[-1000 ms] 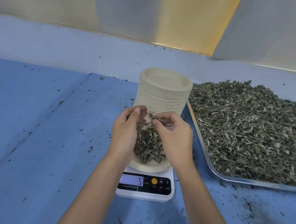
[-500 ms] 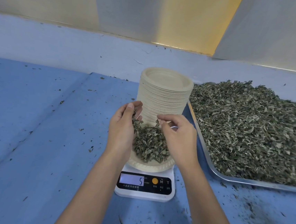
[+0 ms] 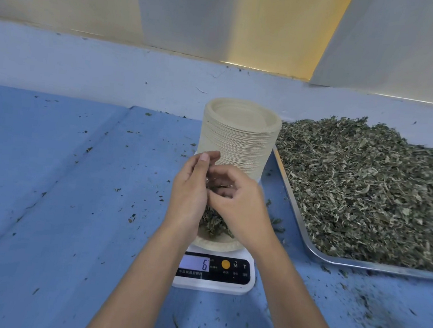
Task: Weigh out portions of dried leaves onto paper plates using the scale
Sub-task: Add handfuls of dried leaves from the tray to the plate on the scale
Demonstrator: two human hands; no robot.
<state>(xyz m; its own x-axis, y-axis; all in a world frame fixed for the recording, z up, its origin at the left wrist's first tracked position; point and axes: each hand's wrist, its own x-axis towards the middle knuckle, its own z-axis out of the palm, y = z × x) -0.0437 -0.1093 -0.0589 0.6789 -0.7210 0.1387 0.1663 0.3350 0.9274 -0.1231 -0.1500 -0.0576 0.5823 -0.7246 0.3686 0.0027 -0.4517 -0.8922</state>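
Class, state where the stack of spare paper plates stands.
In the head view, the plate stack stands upright at centre, directly behind the scale and left of the metal tray.

The blue-covered desk [image 3: 45,226] is strewn with small dark flecks [image 3: 370,311], thickest near its front right. A long crease [image 3: 57,183] runs diagonally across its left half. Behind it rises a pale blue back ledge [image 3: 87,66], topped by off-white and cream-yellow wall panels [image 3: 250,21].
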